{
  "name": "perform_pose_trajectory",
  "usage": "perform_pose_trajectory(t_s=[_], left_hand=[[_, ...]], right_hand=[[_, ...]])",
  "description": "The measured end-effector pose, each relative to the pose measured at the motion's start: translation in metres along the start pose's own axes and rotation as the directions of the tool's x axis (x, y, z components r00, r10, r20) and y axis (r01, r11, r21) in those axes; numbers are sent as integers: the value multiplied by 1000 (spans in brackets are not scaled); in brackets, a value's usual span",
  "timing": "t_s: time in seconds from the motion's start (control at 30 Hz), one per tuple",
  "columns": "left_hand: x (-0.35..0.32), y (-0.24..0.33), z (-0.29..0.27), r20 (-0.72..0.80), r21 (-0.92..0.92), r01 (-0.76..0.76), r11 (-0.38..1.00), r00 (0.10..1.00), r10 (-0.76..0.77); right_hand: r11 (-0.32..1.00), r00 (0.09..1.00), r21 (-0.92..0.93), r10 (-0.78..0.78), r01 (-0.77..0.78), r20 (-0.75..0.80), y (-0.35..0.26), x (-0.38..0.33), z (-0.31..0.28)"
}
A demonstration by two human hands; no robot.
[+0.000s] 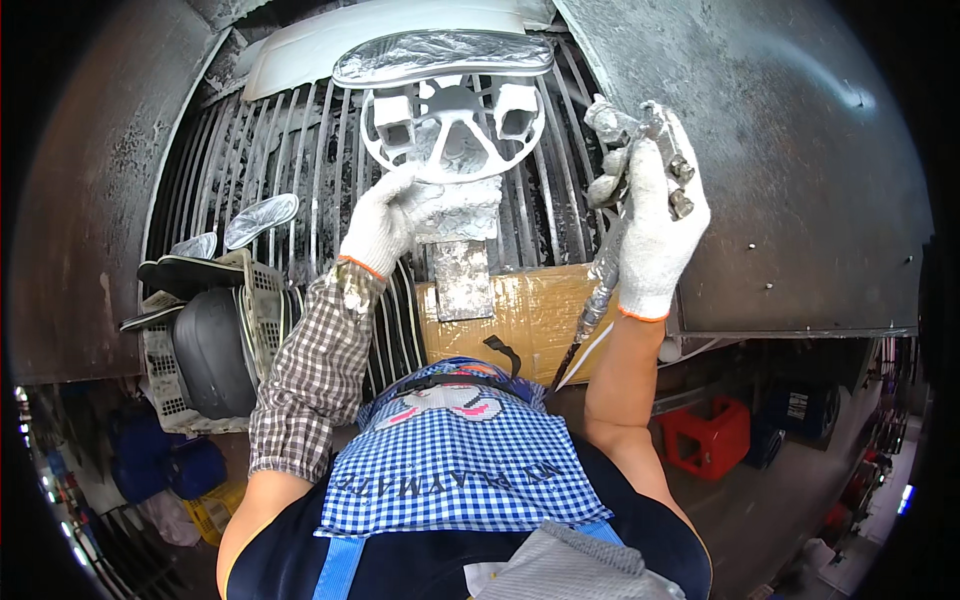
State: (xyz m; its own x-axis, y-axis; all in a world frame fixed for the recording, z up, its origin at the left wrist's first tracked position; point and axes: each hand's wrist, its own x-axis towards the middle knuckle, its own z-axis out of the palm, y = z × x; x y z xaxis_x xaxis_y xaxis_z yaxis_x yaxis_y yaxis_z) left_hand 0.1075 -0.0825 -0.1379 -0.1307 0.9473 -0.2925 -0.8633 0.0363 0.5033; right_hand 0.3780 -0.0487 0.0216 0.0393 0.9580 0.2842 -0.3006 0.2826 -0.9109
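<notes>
Nearest the body, a blue checked apron point(455, 465) is hanging over the chest, and just beyond it a cardboard panel wrapped in clear tape point(525, 310) is lying along the near edge of the slatted metal grille point(260, 170). At the grille's left edge a white plastic crate point(215, 340) is holding dark shoe soles point(200, 275), apparently waiting their turn, with two silvery ones poking up behind them. The left hand point(385, 225), in a white knit glove over a checked sleeve, is gripping the paint-crusted stand point(455, 215) at the middle of the grille, fingers wrapped around its block-like neck. The right hand point(655, 225), also gloved, is clenching a spray gun point(640, 150) thick with dried silver coating, its wrapped hose point(595, 300) trailing back toward the body; the nozzle is pointing left toward the stand. On top of the stand, near the far edge of the grille, a shoe sole point(443, 55) is lying flat, already looking evenly silver across its visible face, so the coating of this piece seems close to done, while the dark soles in the crate suggest much is left.
</notes>
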Motion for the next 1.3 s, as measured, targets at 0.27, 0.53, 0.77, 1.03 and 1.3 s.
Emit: perform_pose_trajectory(t_s=[0.27,0.53,0.77,1.03,1.3], left_hand=[[2,14,-14,-77,42,-65,997,995,68],[17,39,-31,-102,53,-130,990,986,135],[9,36,-15,-132,95,-144,985,979,156],[-10,-26,4,15,-4,48,999,999,-48],[-8,-19,-2,-20,-55,21,998,1000,-22]], right_hand=[[998,997,-34,45,-43,61,-15,-13,-12],[997,995,-5,83,-82,57,-20,-21,-20],[994,995,37,98,-98,9,-25,-27,-21],[991,991,-26,131,-131,3,-36,-35,-10],[991,989,-63,124,-119,75,-31,-35,-18]])
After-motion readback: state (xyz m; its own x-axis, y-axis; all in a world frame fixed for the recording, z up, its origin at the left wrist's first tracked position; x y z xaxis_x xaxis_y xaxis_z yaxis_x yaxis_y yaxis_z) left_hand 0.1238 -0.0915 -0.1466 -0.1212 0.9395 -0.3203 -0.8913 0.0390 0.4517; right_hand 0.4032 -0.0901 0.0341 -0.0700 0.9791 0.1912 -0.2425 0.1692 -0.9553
